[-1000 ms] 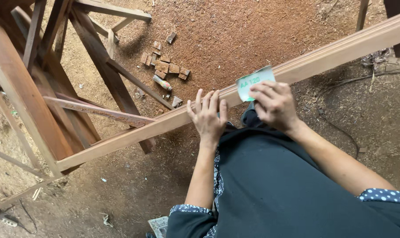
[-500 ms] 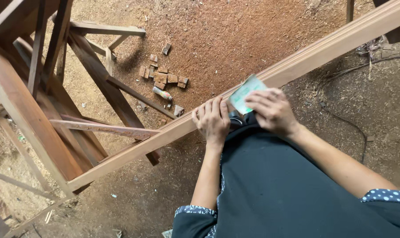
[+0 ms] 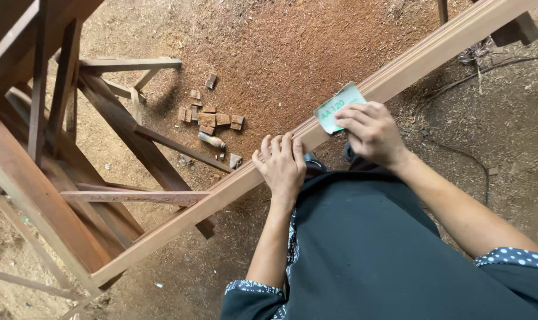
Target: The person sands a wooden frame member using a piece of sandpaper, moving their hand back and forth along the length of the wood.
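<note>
the person is sanding a long wooden moulding strip (image 3: 233,186) that is running diagonally from the lower left, where its end is resting on the corner of a wooden frame stand (image 3: 50,195), up toward the top right edge of the view. the right hand (image 3: 372,133) is pressing a folded piece of sandpaper (image 3: 335,108) against the strip's upper edge, fingers curled and closed over the sheet with its pale backing sticking out past the fingertips. the left hand (image 3: 282,166) is lying flat on the strip just beside it, fingers spread and extended, gripping nothing, only bracing the wood. to do this well, it seems wise to be keeping the sandpaper flat along the grain, following the profile with even pressure, while the left hand is holding the strip steady close to the sanded spot so it is not flexing. small wood offcuts (image 3: 212,117) are lying on the sawdust-covered floor (image 3: 292,53) beyond the strip. compared with half a second ago, the right hand and sandpaper are sitting slightly further up the strip, and the left hand is staying put.
</note>
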